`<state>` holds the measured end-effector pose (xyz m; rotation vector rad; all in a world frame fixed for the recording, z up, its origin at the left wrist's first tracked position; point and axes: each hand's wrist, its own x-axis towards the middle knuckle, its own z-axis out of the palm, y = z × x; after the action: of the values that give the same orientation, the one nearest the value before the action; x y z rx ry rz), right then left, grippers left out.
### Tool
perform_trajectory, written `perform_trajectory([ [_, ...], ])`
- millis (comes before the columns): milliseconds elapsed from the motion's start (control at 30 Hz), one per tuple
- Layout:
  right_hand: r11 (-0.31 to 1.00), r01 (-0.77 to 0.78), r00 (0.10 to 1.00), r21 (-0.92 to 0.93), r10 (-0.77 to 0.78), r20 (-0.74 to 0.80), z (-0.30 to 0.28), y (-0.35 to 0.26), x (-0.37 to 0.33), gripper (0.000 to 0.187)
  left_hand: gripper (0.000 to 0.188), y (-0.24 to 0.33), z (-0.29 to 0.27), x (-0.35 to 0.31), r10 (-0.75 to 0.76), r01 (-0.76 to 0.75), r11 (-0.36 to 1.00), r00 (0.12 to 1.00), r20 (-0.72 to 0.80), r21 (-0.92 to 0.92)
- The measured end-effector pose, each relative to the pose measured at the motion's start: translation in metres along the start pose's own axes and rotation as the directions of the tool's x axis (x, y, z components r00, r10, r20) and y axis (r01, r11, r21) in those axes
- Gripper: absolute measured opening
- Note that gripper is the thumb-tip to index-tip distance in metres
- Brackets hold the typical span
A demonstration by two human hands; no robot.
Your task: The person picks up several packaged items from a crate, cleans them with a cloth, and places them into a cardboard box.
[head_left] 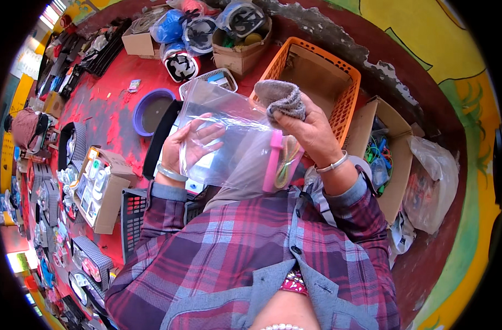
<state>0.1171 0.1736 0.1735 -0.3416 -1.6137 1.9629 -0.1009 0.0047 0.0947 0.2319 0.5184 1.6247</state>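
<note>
A clear plastic bag [229,118] is spread in front of my body, its film wrinkled and shiny. My left hand [198,142] is at the bag's left part, fingers stretched apart and palm up, with film across the fingers. Whether the fingers are inside or behind the bag I cannot tell. My right hand [312,127] grips a bunched grey knitted cloth [279,100] above the bag's right side. At the bag's lower right, a pink stick-like handle [272,160] and a looped yellow-green cord [286,162] show through the film.
An orange plastic basket [347,69] stands ahead, with a cardboard box [407,165] of cords to its right. A purple basin [135,116], a white basket [232,82] and an open carton [114,198] are left. A black crate [131,220] touches my left side.
</note>
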Motion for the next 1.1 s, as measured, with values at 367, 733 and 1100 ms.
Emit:
perform_trajectory([
  [367, 0.078, 0.548, 0.834, -0.833, 0.021, 0.551, -0.003, 0.095, -0.023, 0.044, 0.048, -0.004, -0.011, 0.010, 0.086, -0.098, 0.989, 0.991, -0.104, -0.110],
  [733, 0.358, 0.232, 0.972, -0.905, -0.112, 0.205, -0.054, 0.029, -0.046, 0.038, 0.048, -0.012, -0.012, 0.010, 0.117, -0.127, 0.989, 0.987, -0.113, -0.083],
  [1100, 0.442, 0.564, 0.801, -0.698, -0.087, 0.592, 0.029, 0.115, -0.010, 0.027, 0.045, -0.015, -0.015, 0.013, 0.117, -0.103, 0.965, 0.992, 0.046, -0.242],
])
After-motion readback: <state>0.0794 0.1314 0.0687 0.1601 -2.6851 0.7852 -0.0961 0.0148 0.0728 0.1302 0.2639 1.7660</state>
